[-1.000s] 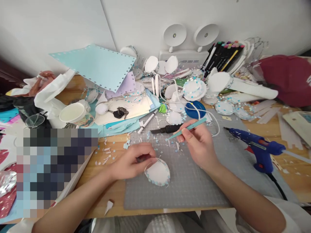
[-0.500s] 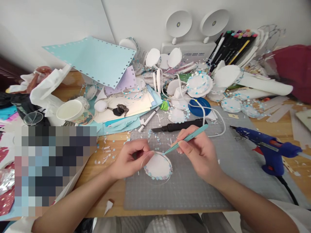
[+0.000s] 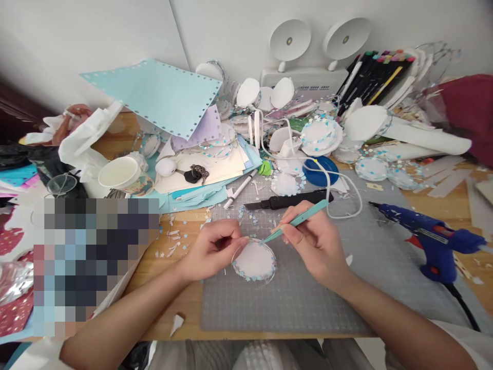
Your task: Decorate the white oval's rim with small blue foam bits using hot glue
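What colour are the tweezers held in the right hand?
Light teal, or mint green. The tweezers show clearly in the head view, pinched in the right hand.

**What the head view leaves unseen**

A pixelated block (image 3: 96, 262) covers the left part of the tabletop (image 3: 185, 308), and whatever lies under it cannot be told. The dark red cloth (image 3: 468, 110) and the blue glue gun's (image 3: 427, 236) rear end run off the right edge. The left hand (image 3: 210, 249) hides the near-left rim of the white disc (image 3: 254, 261). Whether the teal tweezers' (image 3: 298, 221) tip holds a piece is too small to tell.
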`<state>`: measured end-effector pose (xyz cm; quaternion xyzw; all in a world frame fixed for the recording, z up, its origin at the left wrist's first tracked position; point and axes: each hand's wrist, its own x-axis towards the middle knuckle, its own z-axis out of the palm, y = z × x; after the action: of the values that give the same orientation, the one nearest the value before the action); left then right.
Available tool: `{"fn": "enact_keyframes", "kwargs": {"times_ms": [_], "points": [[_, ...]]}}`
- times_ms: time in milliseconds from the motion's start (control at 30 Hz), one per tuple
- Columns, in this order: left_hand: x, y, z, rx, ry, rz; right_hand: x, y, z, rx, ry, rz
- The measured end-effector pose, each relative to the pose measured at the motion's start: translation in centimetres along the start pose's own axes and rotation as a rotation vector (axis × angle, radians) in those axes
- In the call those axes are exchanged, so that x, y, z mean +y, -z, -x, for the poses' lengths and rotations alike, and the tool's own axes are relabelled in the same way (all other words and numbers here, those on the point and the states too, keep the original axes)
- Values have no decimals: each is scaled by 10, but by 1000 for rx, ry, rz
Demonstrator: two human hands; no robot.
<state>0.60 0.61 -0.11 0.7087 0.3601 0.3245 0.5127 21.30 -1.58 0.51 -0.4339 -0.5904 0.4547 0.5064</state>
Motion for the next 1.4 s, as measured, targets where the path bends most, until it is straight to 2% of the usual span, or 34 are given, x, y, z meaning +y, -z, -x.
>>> {"fn": "enact_keyframes", "kwargs": {"times_ms": [200,467,767,967,1067,1267,1400], "points": [[-1,0,0,4,2,-7,2,1,-2,-26,-68,-53],[-1,2,0,-26,50,61,14,4,-8,-47,-195,-259],[-1,2,-1,-42,56,74,13,1,-7,-104,-254,-198],[-3,2,0,-59,65,71,15,2,-9,-78,-257,-161],[-4,3,0,-70,73,87,18,3,-10,-9,-258,-216],[-4,3,-1,-89,102,101,15,7,-18,294,-169,-142],[-3,4,-1,-107,121,103,12,7,-21,325,-97,-11]]}}
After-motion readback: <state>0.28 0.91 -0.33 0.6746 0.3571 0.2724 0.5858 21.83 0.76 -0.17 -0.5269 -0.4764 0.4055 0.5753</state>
